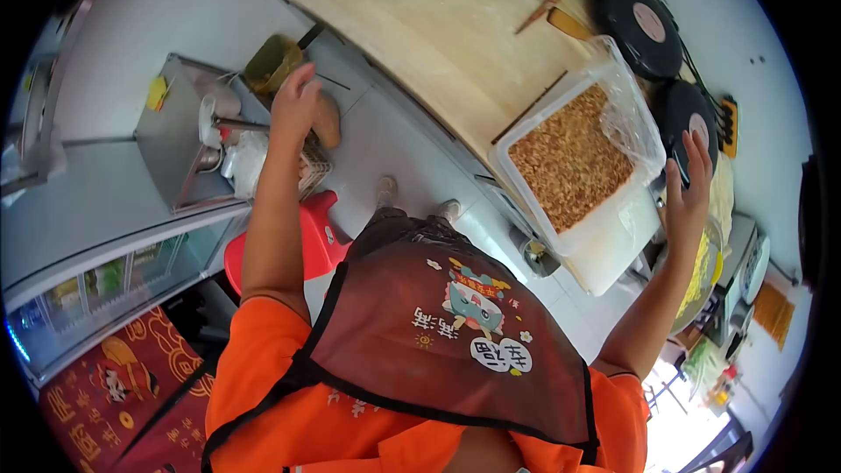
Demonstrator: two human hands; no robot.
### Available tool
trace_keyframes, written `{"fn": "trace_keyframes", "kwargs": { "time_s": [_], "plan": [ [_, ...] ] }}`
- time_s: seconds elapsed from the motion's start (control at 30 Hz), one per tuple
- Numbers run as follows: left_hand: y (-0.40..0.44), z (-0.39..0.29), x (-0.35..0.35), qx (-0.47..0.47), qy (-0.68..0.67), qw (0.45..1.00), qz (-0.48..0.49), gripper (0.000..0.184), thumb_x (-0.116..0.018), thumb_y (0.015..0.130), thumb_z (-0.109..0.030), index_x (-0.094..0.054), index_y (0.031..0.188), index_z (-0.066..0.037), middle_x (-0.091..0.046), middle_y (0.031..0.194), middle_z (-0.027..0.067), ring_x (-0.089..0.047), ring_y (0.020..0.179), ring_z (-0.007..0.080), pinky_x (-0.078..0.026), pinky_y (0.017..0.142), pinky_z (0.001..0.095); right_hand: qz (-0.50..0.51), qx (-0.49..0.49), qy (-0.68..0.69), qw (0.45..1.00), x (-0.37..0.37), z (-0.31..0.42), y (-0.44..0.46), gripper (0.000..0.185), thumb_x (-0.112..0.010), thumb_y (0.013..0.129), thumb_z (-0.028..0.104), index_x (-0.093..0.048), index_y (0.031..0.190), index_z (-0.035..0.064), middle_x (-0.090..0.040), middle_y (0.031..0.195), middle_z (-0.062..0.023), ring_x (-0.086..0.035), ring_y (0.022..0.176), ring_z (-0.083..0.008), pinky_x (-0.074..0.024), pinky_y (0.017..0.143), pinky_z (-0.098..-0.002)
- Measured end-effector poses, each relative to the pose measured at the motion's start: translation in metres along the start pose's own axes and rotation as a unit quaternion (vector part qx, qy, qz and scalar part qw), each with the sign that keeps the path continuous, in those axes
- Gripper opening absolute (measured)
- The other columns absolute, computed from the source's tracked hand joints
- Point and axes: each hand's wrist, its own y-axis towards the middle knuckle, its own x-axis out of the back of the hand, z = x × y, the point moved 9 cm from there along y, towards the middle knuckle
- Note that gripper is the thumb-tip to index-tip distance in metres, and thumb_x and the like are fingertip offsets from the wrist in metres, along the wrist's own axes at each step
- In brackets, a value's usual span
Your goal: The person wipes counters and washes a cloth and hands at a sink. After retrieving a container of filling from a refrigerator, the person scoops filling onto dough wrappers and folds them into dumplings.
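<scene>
My left hand (296, 105) is raised over the floor beside the worktable, its fingers partly bent and apart, holding nothing that I can see. On the other side, my right hand (689, 177) is held up with its fingers spread, just beyond the edge of a white tray (536, 203). Brown crumbly filling (571, 156) lies in that tray, and clear plastic film (632, 127) is bunched along its far side. Neither hand touches the tray.
A wooden worktable (438, 31) runs diagonally, with black round appliances (638, 28) at its far end. Near my left arm are a red stool (317, 236), a waste bin (270, 63) and a metal shelf (166, 136). A bowl of yellow food (701, 276) stands beyond my right arm.
</scene>
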Motion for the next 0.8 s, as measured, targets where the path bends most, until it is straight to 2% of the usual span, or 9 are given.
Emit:
{"fn": "trace_keyframes", "kwargs": {
  "time_s": [0.07, 0.13, 0.2, 0.27, 0.37, 0.5, 0.57, 0.67, 0.8],
  "plan": [
    [-0.049, 0.079, 0.050, 0.036, 0.140, 0.988, -0.045, 0.039, -0.056, 0.088, -0.021, -0.060, 0.122, -0.002, -0.065, 0.114, 0.0204, -0.063, 0.104, 0.0310, -0.047, 0.090, 0.0362, 0.013, 0.056, 0.051, 0.997, -0.008, 0.072, 0.005, 0.042, -0.059, 0.090, 0.016, -0.055, 0.131, 0.0064, -0.047, 0.141, -0.0155, -0.043, 0.133, -0.0326, -0.0336, 0.110, -0.0411],
    [-0.098, 0.103, 0.050, 0.188, 0.143, 0.962, 0.134, 0.041, -0.055, 0.088, -0.024, -0.060, 0.120, 0.000, -0.065, 0.111, 0.0229, -0.062, 0.107, 0.0353, -0.047, 0.092, 0.0395, 0.056, 0.116, 0.113, 0.985, -0.041, 0.135, 0.005, 0.042, -0.061, 0.088, 0.015, -0.056, 0.129, 0.0059, -0.049, 0.140, -0.0159, -0.045, 0.131, -0.0338, -0.0343, 0.109, -0.0416],
    [-0.148, 0.158, 0.051, 0.170, 0.281, 0.922, 0.203, 0.046, -0.056, 0.089, -0.032, -0.058, 0.123, -0.001, -0.061, 0.119, 0.0244, -0.058, 0.115, 0.0372, -0.046, 0.096, 0.0419, 0.139, 0.147, 0.151, 0.968, -0.087, 0.198, -0.004, 0.042, -0.065, 0.086, 0.015, -0.058, 0.126, 0.0056, -0.051, 0.138, -0.0166, -0.047, 0.129, -0.0348, -0.0371, 0.107, -0.0414],
    [-0.192, 0.219, 0.037, 0.182, 0.275, 0.913, 0.239, 0.052, -0.057, 0.089, -0.038, -0.056, 0.128, -0.004, -0.056, 0.128, 0.0257, -0.053, 0.120, 0.0379, -0.044, 0.099, 0.0435, 0.216, 0.172, 0.195, 0.941, -0.136, 0.253, -0.017, 0.040, -0.067, 0.085, 0.013, -0.059, 0.124, 0.0062, -0.054, 0.133, -0.0161, -0.051, 0.123, -0.0345, -0.0422, 0.102, -0.0404],
    [-0.212, 0.214, 0.042, 0.256, 0.264, 0.895, 0.252, 0.056, -0.056, 0.091, -0.042, -0.053, 0.131, -0.004, -0.052, 0.133, 0.0248, -0.050, 0.125, 0.0360, -0.043, 0.102, 0.0441, 0.309, 0.202, 0.217, 0.904, -0.207, 0.314, -0.034, 0.035, -0.067, 0.084, 0.013, -0.060, 0.118, 0.0067, -0.059, 0.121, -0.0141, -0.058, 0.110, -0.0337, -0.0481, 0.092, -0.0398],
    [-0.203, 0.237, 0.087, 0.195, 0.189, 0.956, 0.113, 0.047, -0.056, 0.092, -0.035, -0.056, 0.127, -0.003, -0.056, 0.128, 0.0221, -0.054, 0.119, 0.0348, -0.044, 0.099, 0.0442, 0.406, 0.194, 0.151, 0.880, -0.302, 0.353, -0.058, 0.033, -0.068, 0.084, 0.012, -0.061, 0.115, 0.0041, -0.063, 0.110, -0.0168, -0.063, 0.100, -0.0326, -0.0508, 0.084, -0.0380],
    [-0.182, 0.238, 0.125, 0.188, 0.154, 0.970, 0.010, 0.042, -0.056, 0.093, -0.031, -0.059, 0.124, -0.003, -0.059, 0.124, 0.0202, -0.058, 0.114, 0.0340, -0.046, 0.096, 0.0429, 0.405, 0.179, 0.156, 0.883, -0.338, 0.361, -0.064, 0.030, -0.069, 0.084, 0.014, -0.063, 0.112, 0.0052, -0.065, 0.102, -0.0161, -0.065, 0.092, -0.0325, -0.0509, 0.080, -0.0386],
    [-0.141, 0.230, 0.201, 0.205, 0.103, 0.966, -0.117, 0.034, -0.056, 0.094, -0.026, -0.061, 0.118, -0.004, -0.062, 0.116, 0.0184, -0.061, 0.103, 0.0324, -0.048, 0.089, 0.0400, 0.424, 0.172, 0.126, 0.880, -0.382, 0.374, -0.073, 0.028, -0.069, 0.084, 0.017, -0.064, 0.108, 0.0050, -0.066, 0.100, -0.0148, -0.066, 0.091, -0.0301, -0.0512, 0.079, -0.0385],
    [-0.091, 0.214, 0.266, 0.103, 0.123, 0.966, -0.201, 0.027, -0.055, 0.095, -0.020, -0.062, 0.114, -0.002, -0.063, 0.108, 0.0163, -0.062, 0.096, 0.0292, -0.049, 0.084, 0.0387, 0.475, 0.126, 0.108, 0.864, -0.428, 0.377, -0.082, 0.029, -0.066, 0.085, 0.023, -0.065, 0.109, 0.0075, -0.066, 0.102, -0.0134, -0.064, 0.093, -0.0315, -0.0507, 0.082, -0.0409]
  ]
}}
